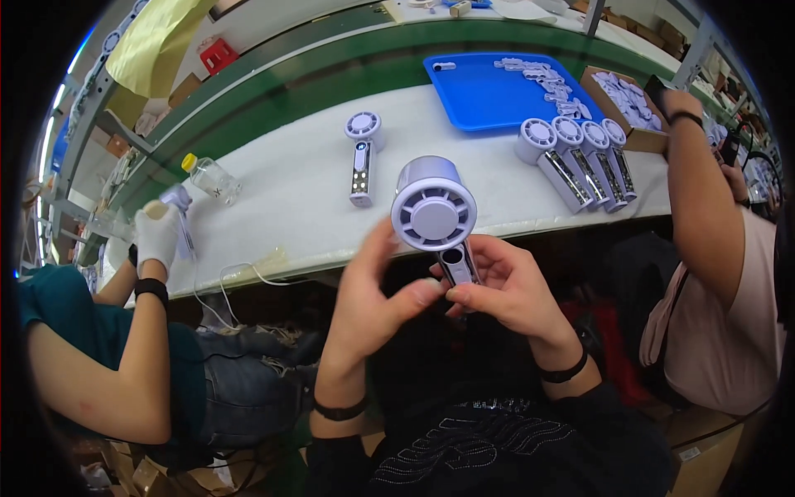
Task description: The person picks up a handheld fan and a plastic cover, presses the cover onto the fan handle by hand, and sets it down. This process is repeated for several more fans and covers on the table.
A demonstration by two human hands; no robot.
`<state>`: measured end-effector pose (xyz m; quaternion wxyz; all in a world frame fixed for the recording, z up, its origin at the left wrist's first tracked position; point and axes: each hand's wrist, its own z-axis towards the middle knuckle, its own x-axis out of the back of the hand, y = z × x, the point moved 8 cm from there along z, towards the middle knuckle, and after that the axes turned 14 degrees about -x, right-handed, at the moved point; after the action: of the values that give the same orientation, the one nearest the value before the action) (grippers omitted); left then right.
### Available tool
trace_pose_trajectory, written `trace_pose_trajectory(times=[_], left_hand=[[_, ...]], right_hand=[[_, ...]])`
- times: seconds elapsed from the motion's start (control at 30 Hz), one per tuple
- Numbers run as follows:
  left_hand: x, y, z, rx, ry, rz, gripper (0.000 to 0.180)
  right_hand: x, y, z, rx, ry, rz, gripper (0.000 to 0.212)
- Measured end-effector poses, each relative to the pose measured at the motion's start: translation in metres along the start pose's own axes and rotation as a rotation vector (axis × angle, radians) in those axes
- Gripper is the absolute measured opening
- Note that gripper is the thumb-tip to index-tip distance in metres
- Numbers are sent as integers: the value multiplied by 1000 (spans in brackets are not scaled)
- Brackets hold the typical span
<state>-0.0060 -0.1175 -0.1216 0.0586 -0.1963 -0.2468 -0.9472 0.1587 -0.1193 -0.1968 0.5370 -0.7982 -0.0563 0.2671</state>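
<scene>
A pale lilac handheld fan (434, 217) is held up in front of me, its round grille facing me and its handle pointing down. My right hand (517, 290) grips the handle, thumb across its front, just under a dark round spot. From the other side my left hand (368, 298) closes on the same fan, thumb against the handle; its fingers are blurred and partly hidden behind the fan head. Farther off on the white table lies another fan (362, 157) with its handle's inside showing. Several similar fans (571, 161) lie side by side to the right.
A blue tray (489, 95) with small lilac parts sits at the back, beside a cardboard box (629, 108) of such parts. A yellow-capped bottle (214, 178) lies left. A co-worker's gloved hand (157, 236) holds a fan at left; another person's arm (704, 199) reaches in at right.
</scene>
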Motion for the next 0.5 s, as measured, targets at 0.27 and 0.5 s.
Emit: trace_pose_trajectory(times=[0.27, 0.5], left_hand=[[-45, -29, -34, 654, 71, -793, 75], [-60, -28, -41, 590, 136, -871, 68]], right_hand=[[-20, -1, -6, -25, -62, -160, 39], [-19, -21, -16, 414, 152, -586, 33]])
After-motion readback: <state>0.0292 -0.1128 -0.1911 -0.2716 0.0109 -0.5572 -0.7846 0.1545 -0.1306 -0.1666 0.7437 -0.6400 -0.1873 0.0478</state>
